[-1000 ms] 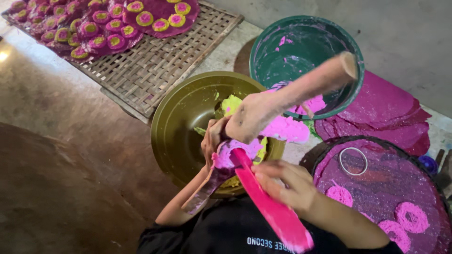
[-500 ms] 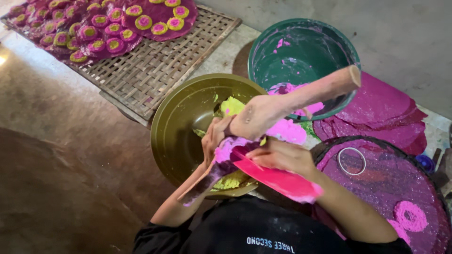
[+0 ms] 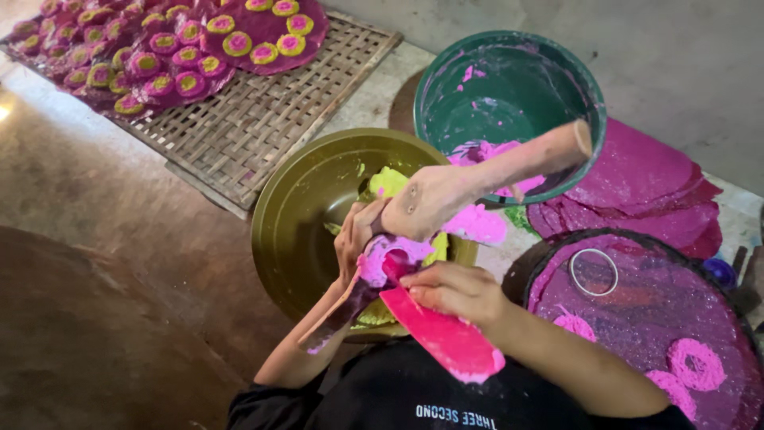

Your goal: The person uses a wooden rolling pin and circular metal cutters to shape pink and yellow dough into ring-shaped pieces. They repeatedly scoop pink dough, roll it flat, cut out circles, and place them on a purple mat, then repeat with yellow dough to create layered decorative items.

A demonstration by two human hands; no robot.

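At far left, a woven bamboo tray [image 3: 263, 119] carries rows of small pink and yellow rings [image 3: 159, 56]. In the middle stands a brass-coloured bowl [image 3: 302, 215] with yellow dough [image 3: 387, 181] inside. Above the bowl, the left hand [image 3: 356, 239] has its fingers wrapped around a lump of pink dough [image 3: 390, 253]. The right hand [image 3: 458, 291] grips a flat pink scraper [image 3: 446, 338], its edge touching this lump. A green bucket [image 3: 509, 95] stands behind, and a dark round tray [image 3: 645, 318] is at right.
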